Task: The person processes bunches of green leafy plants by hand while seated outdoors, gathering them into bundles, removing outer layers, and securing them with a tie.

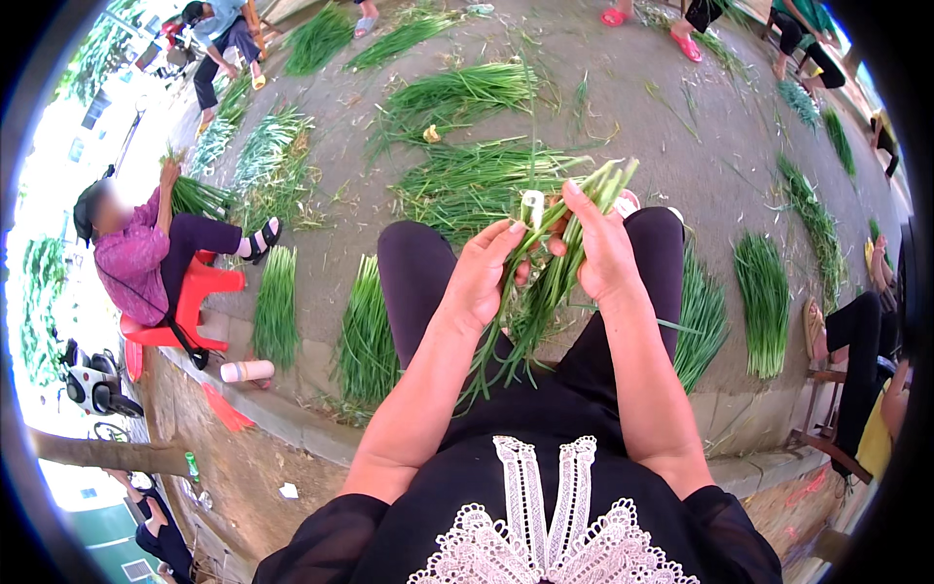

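Between my knees, my right hand (602, 244) grips a bunch of long green stalks (558, 274), which look like garlic scapes or Chinese chives. Their pale ends point up and away, and the thin leafy ends hang down over my lap. At the left side of the bunch, my left hand (485, 274) pinches some stalks between thumb and fingers. Just beyond my hands a loose heap of the same greens (467, 182) lies on the pavement, with another heap (467, 91) farther off. A small white roll-like object (533, 201) shows beside the stalk ends, partly hidden.
Neat bundles lie left (276, 310) and right (761, 303) of my legs. A person in a purple top (135, 252) sits at left on a red plastic stool (193, 296), holding greens. A pinkish bottle (246, 371) lies by the curb (292, 427). Other people sit farther away.
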The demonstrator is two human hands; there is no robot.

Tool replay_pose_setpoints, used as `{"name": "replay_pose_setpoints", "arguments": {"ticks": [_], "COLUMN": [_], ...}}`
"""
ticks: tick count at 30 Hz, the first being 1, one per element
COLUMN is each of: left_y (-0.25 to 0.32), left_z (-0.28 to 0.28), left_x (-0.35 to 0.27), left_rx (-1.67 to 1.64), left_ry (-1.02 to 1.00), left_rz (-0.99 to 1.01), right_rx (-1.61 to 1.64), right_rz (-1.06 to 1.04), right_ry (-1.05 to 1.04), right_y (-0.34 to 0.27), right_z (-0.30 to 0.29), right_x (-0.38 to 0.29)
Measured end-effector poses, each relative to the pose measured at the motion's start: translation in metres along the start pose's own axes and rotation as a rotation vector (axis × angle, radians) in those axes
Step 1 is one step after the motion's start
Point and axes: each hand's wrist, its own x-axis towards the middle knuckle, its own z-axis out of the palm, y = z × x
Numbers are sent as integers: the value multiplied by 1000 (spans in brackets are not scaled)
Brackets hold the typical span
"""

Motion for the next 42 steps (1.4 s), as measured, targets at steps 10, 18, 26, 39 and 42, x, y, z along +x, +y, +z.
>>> {"name": "replay_pose_setpoints", "arguments": {"ticks": [10,18,26,39,42], "left_y": [38,77,71,45,43], "left_z": [-44,-81,-29,27,35], "left_x": [22,25,21,9,3], "left_rx": [-166,-230,-377,251,359], "left_ry": [226,35,-40,102,112], "left_rz": [180,300,293,358,377], "right_rx": [150,264,-6,-163,-181], "right_rz": [-222,-352,-19,-12,-26], "right_ry": [-16,-113,-100,-188,-120], "right_y": [-52,-94,-32,-32,-28], "right_z": [-45,-62,-12,18,14], "right_x": [-3,-16,-14,-18,-11]}}
